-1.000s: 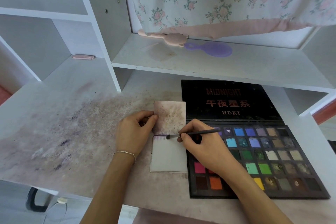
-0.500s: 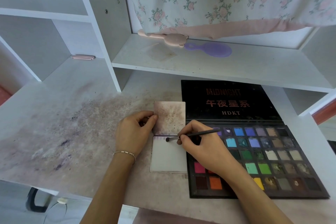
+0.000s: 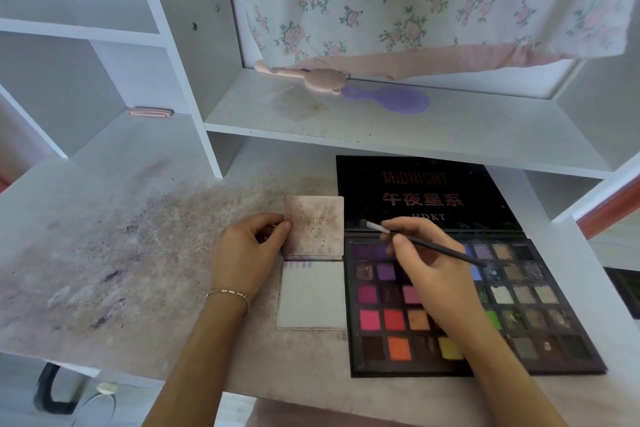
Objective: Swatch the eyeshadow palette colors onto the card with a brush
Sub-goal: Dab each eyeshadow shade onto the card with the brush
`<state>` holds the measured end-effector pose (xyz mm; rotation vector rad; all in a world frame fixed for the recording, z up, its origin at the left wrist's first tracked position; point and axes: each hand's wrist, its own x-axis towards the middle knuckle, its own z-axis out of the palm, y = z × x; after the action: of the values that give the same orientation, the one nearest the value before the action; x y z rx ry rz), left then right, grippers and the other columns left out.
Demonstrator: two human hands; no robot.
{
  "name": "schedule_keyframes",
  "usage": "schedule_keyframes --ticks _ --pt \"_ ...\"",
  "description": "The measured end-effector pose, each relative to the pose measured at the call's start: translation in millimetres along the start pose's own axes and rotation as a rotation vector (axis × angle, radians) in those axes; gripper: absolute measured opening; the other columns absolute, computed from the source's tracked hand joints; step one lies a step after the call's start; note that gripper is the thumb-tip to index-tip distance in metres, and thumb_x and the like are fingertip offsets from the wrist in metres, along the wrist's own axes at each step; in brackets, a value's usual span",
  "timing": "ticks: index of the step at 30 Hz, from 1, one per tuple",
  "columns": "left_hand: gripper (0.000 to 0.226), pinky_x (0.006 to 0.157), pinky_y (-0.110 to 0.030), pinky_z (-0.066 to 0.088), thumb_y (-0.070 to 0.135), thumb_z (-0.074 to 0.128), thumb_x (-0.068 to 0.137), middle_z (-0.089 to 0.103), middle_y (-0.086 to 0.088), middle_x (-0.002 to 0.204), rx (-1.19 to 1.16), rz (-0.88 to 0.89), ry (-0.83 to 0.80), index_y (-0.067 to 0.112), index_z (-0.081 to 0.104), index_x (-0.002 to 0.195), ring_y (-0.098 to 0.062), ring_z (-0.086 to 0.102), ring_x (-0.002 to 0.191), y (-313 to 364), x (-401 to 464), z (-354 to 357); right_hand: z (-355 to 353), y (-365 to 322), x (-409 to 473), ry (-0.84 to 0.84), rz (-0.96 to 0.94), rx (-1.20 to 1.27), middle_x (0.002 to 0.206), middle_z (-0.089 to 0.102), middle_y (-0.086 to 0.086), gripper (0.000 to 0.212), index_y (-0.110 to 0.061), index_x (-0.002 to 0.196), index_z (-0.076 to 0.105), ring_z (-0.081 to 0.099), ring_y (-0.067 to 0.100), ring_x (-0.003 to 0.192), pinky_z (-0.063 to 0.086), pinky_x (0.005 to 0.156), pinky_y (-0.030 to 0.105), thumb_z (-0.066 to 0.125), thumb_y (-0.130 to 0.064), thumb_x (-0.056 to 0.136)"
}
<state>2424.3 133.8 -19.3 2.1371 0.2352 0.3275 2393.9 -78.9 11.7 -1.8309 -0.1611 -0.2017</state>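
The right hand (image 3: 433, 274) pinches the brush (image 3: 420, 242), its axis slanting up-left so the tip hangs over the palette (image 3: 450, 350), right of the card (image 3: 311, 298) whose flap the left hand (image 3: 247, 258) pinches.

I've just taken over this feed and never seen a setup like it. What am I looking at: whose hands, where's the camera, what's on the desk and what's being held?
There is no machine here: a person works bare-handed, filmed by one wide-angle camera on their head looking down. On the stained desk lie an open eyeshadow palette and a hinged card with faint purple strokes along its top edge. The left hand pinches the card's smudged upper flap. The right hand has a pinching grip on a thin brush, its tip raised over the palette's lid. Two hairbrushes lie on the shelf behind.
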Motion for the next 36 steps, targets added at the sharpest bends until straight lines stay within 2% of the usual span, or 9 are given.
schedule_keyframes --ticks 5,10,13,15,17,21,25,30,36 --pt "0.012 0.067 -0.012 0.040 0.023 0.066 0.080 0.065 0.013 0.078 0.001 0.012 0.009 0.020 0.072 0.090 0.002 0.057 0.073 -1 0 0 -33 9 -9 0.130 0.050 -0.033 0.081 0.065 -0.009 0.032 -0.031 0.084 0.059 0.062 -0.001 0.076 0.050 0.059 0.011 0.052 0.000 0.087" --pt "0.013 0.068 -0.014 0.040 0.023 0.066 0.081 0.062 0.013 0.078 0.023 0.016 0.010 0.018 0.072 0.091 -0.004 0.057 0.072 0 0 1 -67 24 -13 0.334 0.103 -0.108 0.082 0.062 -0.009 0.013 -0.013 0.091 0.056 0.062 -0.008 0.075 0.045 0.049 0.004 0.047 -0.004 0.090" --pt "0.014 0.073 -0.021 0.042 0.022 0.065 0.081 0.063 0.011 0.081 0.026 0.021 0.004 0.016 0.072 0.092 -0.009 0.059 0.076 1 -1 1 -79 31 -12 0.394 0.106 -0.222 0.077 0.059 -0.010 0.011 -0.012 0.089 0.054 0.059 -0.010 0.071 0.041 0.052 0.000 0.045 -0.005 0.091" --pt "0.014 0.069 -0.016 0.041 0.022 0.065 0.081 0.063 0.013 0.081 0.027 0.019 0.010 0.017 0.072 0.092 -0.005 0.057 0.075 1 -2 1 -82 35 -12 0.396 0.113 -0.263 0.076 0.059 -0.009 0.011 -0.013 0.088 0.053 0.056 -0.016 0.070 0.040 0.053 -0.001 0.045 -0.006 0.090" --pt "0.014 0.067 -0.012 0.038 0.022 0.065 0.081 0.062 0.014 0.082 0.030 0.017 0.012 0.018 0.072 0.093 -0.002 0.055 0.075 1 -2 1 -82 38 -11 0.378 0.127 -0.295 0.076 0.060 -0.009 0.011 -0.017 0.087 0.052 0.057 -0.013 0.070 0.042 0.051 0.003 0.046 -0.008 0.090" --pt "0.015 0.074 -0.021 0.041 0.021 0.066 0.081 0.063 0.012 0.083 0.026 0.010 0.010 0.015 0.072 0.093 -0.008 0.057 0.077 2 -1 2 -82 42 -11 0.303 0.140 -0.363 0.078 0.061 -0.011 0.017 -0.028 0.083 0.049 0.057 -0.002 0.074 0.038 0.055 0.010 0.048 -0.013 0.090" --pt "0.014 0.070 -0.014 0.038 0.019 0.066 0.081 0.062 0.012 0.084 0.030 0.026 0.016 0.014 0.072 0.093 -0.006 0.056 0.077 1 -1 2 -82 43 -12 0.263 0.145 -0.392 0.078 0.060 -0.011 0.014 -0.025 0.086 0.052 0.056 -0.001 0.076 0.038 0.056 0.013 0.049 -0.012 0.090" --pt "0.014 0.073 -0.021 0.041 0.019 0.066 0.080 0.063 0.012 0.083 0.026 0.021 0.018 0.014 0.072 0.092 -0.008 0.058 0.078 1 -1 3 -82 42 -12 0.276 0.155 -0.404 0.075 0.058 -0.011 0.021 -0.028 0.079 0.048 0.055 0.001 0.072 0.036 0.054 0.014 0.049 -0.009 0.089" --pt "0.012 0.068 -0.014 0.038 0.020 0.067 0.080 0.062 0.014 0.080 0.018 0.028 0.017 0.016 0.072 0.090 -0.002 0.056 0.075 0 -1 3 -82 42 -13 0.254 0.160 -0.411 0.077 0.057 -0.012 0.013 -0.022 0.087 0.051 0.055 0.001 0.075 0.038 0.056 0.016 0.049 -0.009 0.090"
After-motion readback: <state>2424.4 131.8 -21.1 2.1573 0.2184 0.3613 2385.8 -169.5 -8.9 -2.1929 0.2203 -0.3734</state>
